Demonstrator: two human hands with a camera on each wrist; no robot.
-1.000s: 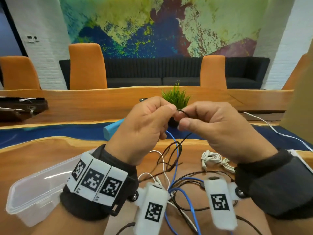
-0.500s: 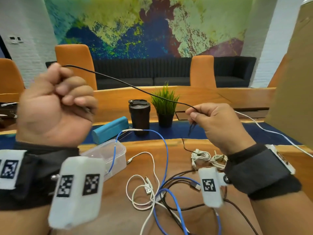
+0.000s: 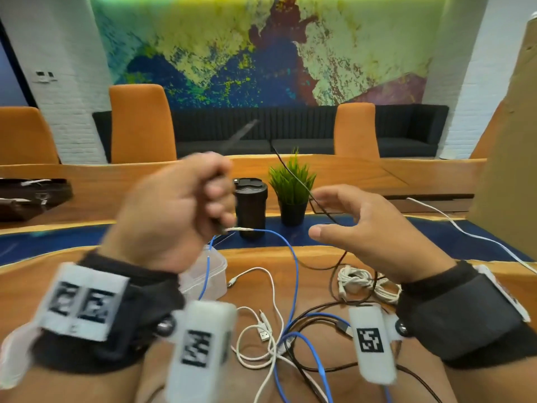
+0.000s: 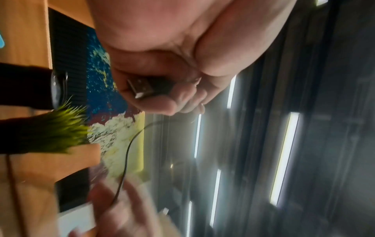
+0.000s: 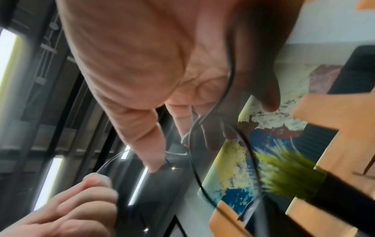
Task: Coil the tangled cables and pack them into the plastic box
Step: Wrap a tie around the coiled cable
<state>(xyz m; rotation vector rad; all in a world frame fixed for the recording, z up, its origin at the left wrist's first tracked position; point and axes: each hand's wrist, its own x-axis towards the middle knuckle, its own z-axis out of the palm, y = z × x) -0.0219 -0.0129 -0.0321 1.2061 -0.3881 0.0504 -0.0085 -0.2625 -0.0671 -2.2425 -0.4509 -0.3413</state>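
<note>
My left hand [image 3: 215, 200] is a fist raised at centre left. It grips the USB plug [image 4: 142, 88] of the thin black cable [image 3: 290, 173]. That cable arcs up over the plant and down to my right hand [image 3: 325, 215], whose fingers are spread and fairly straight. In the right wrist view the black cable [image 5: 227, 89] lies loosely across the palm and between the fingers [image 5: 154, 144], not pinched. The clear plastic box [image 3: 213, 282] stands on the table below my left hand, with a blue cable [image 3: 295, 274] hanging over its rim. Blue, white and black cables lie tangled [image 3: 279, 341] between my wrists.
A bundled white cable [image 3: 360, 282] lies near my right wrist. A black tumbler [image 3: 251, 210] and a small potted plant [image 3: 290, 184] stand behind the hands. A white cable [image 3: 465, 234] trails off to the right. Orange chairs and a dark sofa stand beyond the table.
My left hand has swung down from high on the left back toward the centre, still gripping the cable end. My right hand has let go of its pinch and spread its fingers.
</note>
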